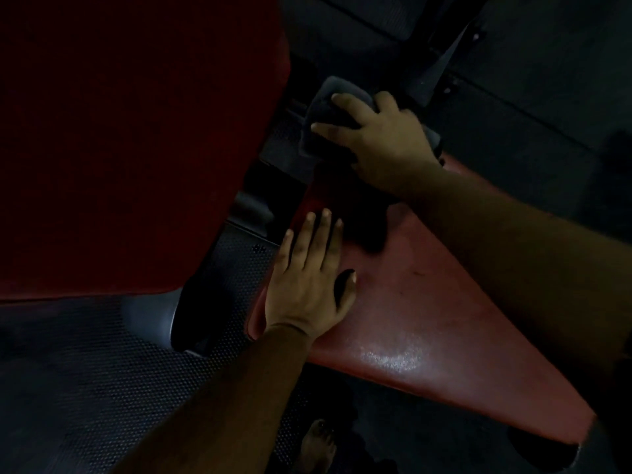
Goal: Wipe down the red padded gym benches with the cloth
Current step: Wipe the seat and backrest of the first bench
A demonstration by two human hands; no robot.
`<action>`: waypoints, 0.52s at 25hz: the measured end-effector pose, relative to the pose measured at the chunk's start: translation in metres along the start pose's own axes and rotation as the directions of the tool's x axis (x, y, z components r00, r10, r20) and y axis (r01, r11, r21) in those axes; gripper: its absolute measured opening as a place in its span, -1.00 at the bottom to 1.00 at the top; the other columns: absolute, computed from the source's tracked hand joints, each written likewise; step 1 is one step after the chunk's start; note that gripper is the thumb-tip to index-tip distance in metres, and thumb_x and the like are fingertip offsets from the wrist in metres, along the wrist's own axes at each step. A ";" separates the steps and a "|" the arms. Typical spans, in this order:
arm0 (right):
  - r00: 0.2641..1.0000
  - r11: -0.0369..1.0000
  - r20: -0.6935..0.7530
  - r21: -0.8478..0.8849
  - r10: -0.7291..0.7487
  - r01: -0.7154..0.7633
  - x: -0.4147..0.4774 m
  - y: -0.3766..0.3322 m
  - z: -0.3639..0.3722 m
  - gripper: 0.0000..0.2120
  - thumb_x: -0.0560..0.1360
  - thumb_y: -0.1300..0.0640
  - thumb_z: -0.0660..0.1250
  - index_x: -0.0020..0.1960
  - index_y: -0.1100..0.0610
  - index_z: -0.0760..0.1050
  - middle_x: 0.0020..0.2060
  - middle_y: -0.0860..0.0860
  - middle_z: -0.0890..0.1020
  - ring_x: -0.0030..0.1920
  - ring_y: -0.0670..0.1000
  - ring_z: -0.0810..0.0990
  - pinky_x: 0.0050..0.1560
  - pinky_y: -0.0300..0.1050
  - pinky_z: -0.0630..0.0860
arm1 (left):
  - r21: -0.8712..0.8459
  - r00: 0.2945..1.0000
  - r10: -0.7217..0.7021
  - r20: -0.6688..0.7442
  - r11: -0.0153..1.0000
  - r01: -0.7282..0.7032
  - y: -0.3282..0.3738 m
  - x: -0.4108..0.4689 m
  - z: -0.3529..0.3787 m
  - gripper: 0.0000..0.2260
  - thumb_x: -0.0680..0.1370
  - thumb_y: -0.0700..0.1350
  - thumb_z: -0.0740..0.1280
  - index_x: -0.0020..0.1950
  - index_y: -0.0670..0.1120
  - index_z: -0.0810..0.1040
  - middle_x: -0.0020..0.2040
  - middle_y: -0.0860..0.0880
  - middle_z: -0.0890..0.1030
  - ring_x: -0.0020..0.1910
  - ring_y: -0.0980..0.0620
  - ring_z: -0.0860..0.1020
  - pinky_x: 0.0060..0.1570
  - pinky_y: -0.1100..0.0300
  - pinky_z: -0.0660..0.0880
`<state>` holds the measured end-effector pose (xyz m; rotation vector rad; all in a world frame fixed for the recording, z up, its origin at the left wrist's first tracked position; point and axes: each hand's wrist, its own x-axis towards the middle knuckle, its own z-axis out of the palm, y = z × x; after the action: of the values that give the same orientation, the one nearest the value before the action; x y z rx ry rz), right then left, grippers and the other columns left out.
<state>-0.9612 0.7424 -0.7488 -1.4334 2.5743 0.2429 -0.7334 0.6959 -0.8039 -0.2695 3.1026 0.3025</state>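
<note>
Lighting was poor. The right hand (383, 142) gripped a bunched dark grey cloth (325, 107), fingers curled over it, at the narrow far end of the red seat pad (427, 319). The left hand (307, 285) lay released, flat on the pad's left edge, fingers straight. A larger red back pad (136, 131) stood to the left, above a dotted floor mat (102, 388).

L hand (307, 285) flat, fingers straight, pointing 12 o'clock, forearm in from 7. R hand (379, 145) up at 1, fingers curled over cloth (323, 97), arm from 4.
</note>
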 end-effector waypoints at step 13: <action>0.898 0.871 -0.077 0.293 0.432 -0.394 0.026 0.003 0.011 -0.48 0.54 0.04 0.28 0.49 -0.12 0.28 0.47 0.06 0.28 0.23 0.27 0.38 -0.05 0.11 0.48 | -0.012 1.000 -0.016 0.026 1.000 0.016 0.002 0.001 0.003 -0.41 0.65 0.17 -0.17 0.59 -0.15 0.06 0.59 -0.14 0.09 0.58 -0.08 0.05 0.54 -0.07 0.01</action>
<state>-0.9762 0.7255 -0.7659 -0.8186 2.8693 -0.1590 -0.7343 0.6978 -0.8061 -0.2876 3.0722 0.3213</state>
